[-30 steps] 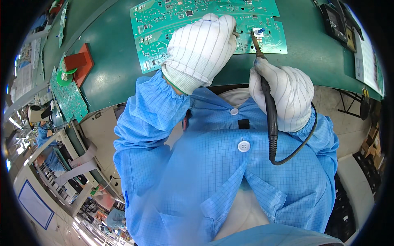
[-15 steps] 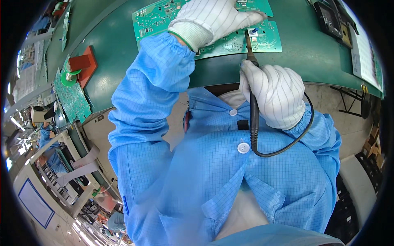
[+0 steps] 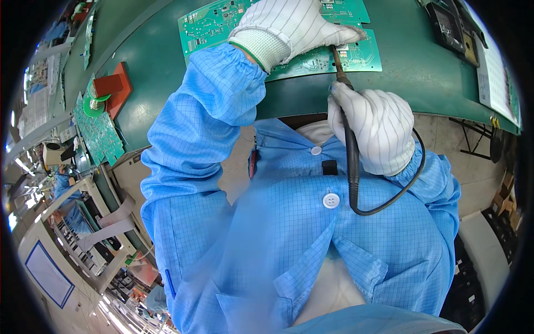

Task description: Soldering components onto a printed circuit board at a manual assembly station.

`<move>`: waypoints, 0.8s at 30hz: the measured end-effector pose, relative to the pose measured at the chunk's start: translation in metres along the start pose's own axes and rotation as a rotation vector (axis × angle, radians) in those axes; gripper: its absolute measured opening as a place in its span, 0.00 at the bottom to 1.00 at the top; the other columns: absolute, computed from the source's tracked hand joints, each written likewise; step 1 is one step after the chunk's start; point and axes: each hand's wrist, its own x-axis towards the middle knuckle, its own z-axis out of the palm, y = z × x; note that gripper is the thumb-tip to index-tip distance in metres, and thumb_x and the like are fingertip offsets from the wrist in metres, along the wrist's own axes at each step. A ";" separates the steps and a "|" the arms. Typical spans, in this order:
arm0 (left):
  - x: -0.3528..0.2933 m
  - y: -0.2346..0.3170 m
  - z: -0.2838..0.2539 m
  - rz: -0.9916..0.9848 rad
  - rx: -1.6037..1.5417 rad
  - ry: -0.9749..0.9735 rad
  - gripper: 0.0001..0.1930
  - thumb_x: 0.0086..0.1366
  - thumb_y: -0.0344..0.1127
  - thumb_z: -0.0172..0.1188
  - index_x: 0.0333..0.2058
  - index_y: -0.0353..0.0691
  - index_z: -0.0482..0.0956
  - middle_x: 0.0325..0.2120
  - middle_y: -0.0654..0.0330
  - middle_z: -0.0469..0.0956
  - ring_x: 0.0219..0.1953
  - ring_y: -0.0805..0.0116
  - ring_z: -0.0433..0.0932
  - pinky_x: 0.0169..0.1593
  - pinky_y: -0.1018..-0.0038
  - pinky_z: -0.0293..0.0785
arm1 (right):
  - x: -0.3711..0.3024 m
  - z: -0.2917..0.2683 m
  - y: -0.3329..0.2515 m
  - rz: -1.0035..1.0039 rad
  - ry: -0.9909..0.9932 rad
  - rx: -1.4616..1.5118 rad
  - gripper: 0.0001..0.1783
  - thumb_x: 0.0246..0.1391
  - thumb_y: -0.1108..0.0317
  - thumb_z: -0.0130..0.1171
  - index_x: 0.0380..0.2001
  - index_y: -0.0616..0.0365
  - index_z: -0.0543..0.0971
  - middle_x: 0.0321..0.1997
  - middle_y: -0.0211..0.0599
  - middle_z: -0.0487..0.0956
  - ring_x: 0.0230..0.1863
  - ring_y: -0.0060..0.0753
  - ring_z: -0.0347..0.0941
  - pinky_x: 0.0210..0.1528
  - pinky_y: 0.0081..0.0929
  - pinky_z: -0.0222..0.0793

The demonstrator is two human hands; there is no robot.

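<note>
A green circuit board panel [image 3: 364,55] lies on the green work table. My left hand [image 3: 289,28], in a white striped glove, rests over it, palm down. Its thumb stretches to the right across the board, covering the spot beside the iron's tip; the other fingers run past the upper picture edge. My right hand [image 3: 375,128], gloved the same way, is closed round a soldering iron [image 3: 351,161] with a black handle and cable. The iron points away from me, its tip at the board just below my left thumb, where the exact contact is hidden.
Left on the table stand a solder wire reel [image 3: 94,104] and a red-brown holder [image 3: 121,89], with another green circuit board [image 3: 99,136] nearby. A black tray-like case [image 3: 445,28] and white printed sheets [image 3: 492,78] lie at right. The iron's cable [image 3: 409,186] loops by my right sleeve.
My left thumb has shifted slightly right and nearer, now covering the small blue-topped part seen before. The iron's handle has swung a little right, its tip staying near the same spot.
</note>
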 end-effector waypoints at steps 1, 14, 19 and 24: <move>-0.001 -0.001 0.000 0.006 0.006 0.028 0.38 0.57 0.70 0.54 0.28 0.30 0.82 0.29 0.39 0.81 0.37 0.44 0.81 0.43 0.58 0.77 | -0.001 -0.001 0.000 -0.001 0.000 0.003 0.16 0.40 0.77 0.69 0.37 0.60 0.81 0.21 0.32 0.75 0.19 0.31 0.73 0.22 0.26 0.68; -0.047 0.006 0.002 0.156 0.251 0.323 0.22 0.59 0.59 0.62 0.33 0.44 0.81 0.29 0.53 0.80 0.30 0.58 0.81 0.29 0.70 0.76 | -0.048 -0.004 0.046 0.620 0.277 0.522 0.12 0.52 0.84 0.58 0.41 0.64 0.77 0.34 0.44 0.80 0.28 0.24 0.76 0.34 0.22 0.73; -0.060 -0.007 0.035 0.149 0.101 0.710 0.05 0.57 0.36 0.65 0.27 0.47 0.76 0.17 0.60 0.75 0.20 0.60 0.78 0.23 0.69 0.73 | -0.048 -0.004 0.047 0.709 0.265 0.565 0.11 0.54 0.83 0.56 0.41 0.65 0.77 0.33 0.43 0.80 0.29 0.23 0.77 0.35 0.21 0.74; -0.079 0.006 0.037 -0.027 0.066 0.527 0.03 0.57 0.33 0.65 0.29 0.45 0.79 0.22 0.60 0.80 0.24 0.60 0.81 0.28 0.71 0.76 | -0.048 -0.004 0.050 0.737 0.296 0.614 0.12 0.48 0.81 0.65 0.38 0.61 0.81 0.36 0.37 0.81 0.27 0.19 0.76 0.32 0.19 0.73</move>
